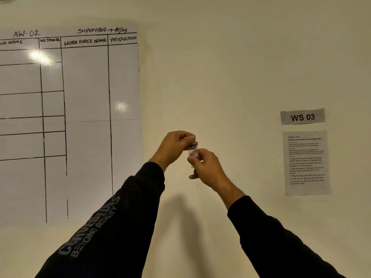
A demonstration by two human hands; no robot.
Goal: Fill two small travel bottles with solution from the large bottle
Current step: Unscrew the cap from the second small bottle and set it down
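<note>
A small clear travel bottle [193,153] with a red and blue label is held up in front of the wall at the middle of the head view. My right hand [206,167] grips its body from below. My left hand [174,146] pinches the blue cap [193,142] on top of it with curled fingers. The bottle stands upright between the two hands. The large bottle and the second travel bottle are out of view.
A whiteboard chart [80,117] with a hand-drawn grid hangs on the wall at the left. A "WS 03" sign [302,116] and a printed instruction sheet [306,162] hang at the right. No table or counter shows.
</note>
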